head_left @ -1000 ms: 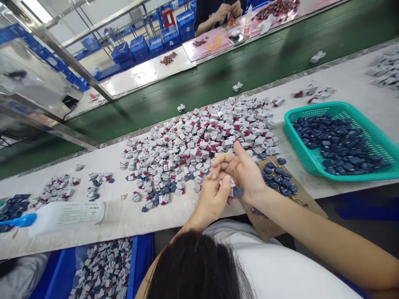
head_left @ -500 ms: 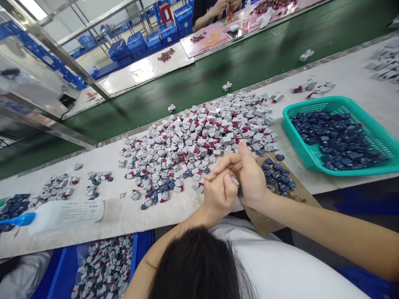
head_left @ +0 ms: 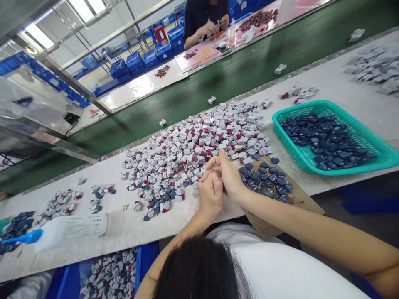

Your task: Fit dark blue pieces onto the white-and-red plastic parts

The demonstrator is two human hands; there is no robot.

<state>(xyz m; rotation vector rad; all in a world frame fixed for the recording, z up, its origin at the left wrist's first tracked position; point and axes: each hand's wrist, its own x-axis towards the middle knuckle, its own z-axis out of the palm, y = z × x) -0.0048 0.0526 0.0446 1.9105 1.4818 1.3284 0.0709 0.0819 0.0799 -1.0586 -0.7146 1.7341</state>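
Note:
My left hand (head_left: 211, 194) is closed in a fist, thumb pressed along the top. My right hand (head_left: 230, 178) lies against it, its fingers wrapped over the left fingers and its thumb pointing up. Whatever sits between the two is hidden. Just beyond them spreads a large pile of small light-grey plastic pieces (head_left: 187, 145), many with dark red or dark blue parts attached. To the right of my hands, loose dark blue pieces (head_left: 264, 176) lie on a brown cardboard sheet (head_left: 304, 201).
A green basket (head_left: 349, 170) of dark blue pieces stands at right. At left lies a white bottle (head_left: 75, 227) with a blue tip. Below the table edge is a blue bin (head_left: 145, 263) of pieces. Across the green conveyor (head_left: 243, 79), a co-worker's hands (head_left: 212, 28) handle something small.
My joined hands have moved a little left, away from the cardboard. A small grey and blue piece glimpsed between them earlier is now out of sight. The view has shifted slightly.

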